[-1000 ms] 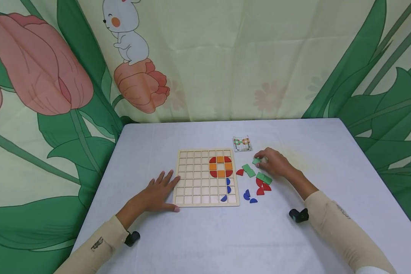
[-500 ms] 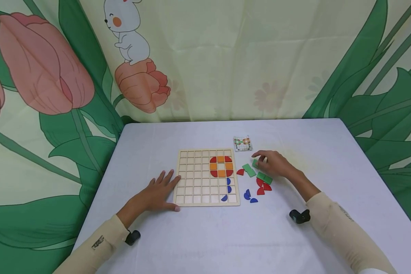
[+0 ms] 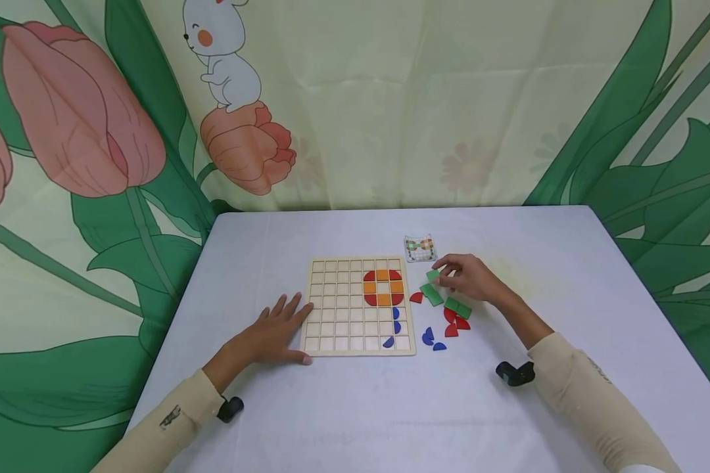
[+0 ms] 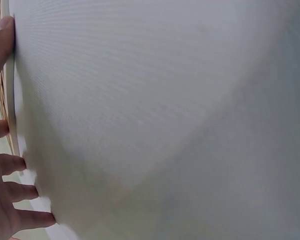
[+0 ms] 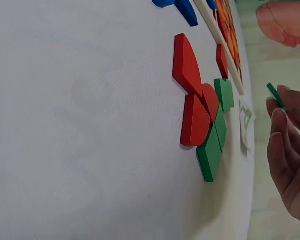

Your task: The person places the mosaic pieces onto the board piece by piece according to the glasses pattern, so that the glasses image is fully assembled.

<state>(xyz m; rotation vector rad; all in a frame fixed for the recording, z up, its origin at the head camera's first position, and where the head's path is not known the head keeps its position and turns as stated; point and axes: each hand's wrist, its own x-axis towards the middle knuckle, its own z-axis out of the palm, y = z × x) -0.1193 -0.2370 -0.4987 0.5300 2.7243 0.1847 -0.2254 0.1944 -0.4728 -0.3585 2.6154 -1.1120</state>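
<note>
A wooden grid board (image 3: pixel 337 305) lies on the white table, with an orange and red ring (image 3: pixel 382 287) of tiles and three blue pieces (image 3: pixel 394 324) at its right side. My left hand (image 3: pixel 272 335) rests flat on the table, fingers straight, touching the board's left edge (image 4: pixel 10 120). My right hand (image 3: pixel 458 276) pinches a small green tile (image 3: pixel 432 275) (image 5: pixel 276 96) lifted just above the loose pieces right of the board. Below it lie green tiles (image 3: pixel 457 307) (image 5: pixel 212 145), red pieces (image 3: pixel 454 323) (image 5: pixel 190 95) and blue pieces (image 3: pixel 432 339).
A small pattern card (image 3: pixel 419 247) lies beyond the loose pieces. A printed cloth with tulips and a mouse (image 3: pixel 225 59) hangs behind the table (image 3: pixel 509 420). Small black cameras (image 3: pixel 513 373) sit on both wrists.
My right hand has lifted the green tile off the table and carried it slightly left toward the board. My left hand has stayed put.
</note>
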